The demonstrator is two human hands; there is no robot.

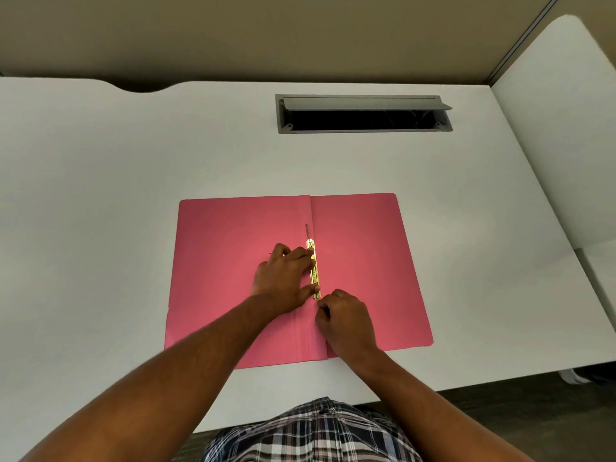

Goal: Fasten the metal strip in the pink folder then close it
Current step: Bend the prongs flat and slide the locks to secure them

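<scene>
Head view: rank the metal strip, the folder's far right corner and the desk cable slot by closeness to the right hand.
1. metal strip: touching the right hand fingertips, at the fold.
2. folder's far right corner: beyond the hand, to its right.
3. cable slot: farthest, at the desk's back.

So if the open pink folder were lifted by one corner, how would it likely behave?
The pink folder lies thin and flat, so it would probably sag and flop. It looks light, so a push would likely slide it across the smooth white desk.
</scene>
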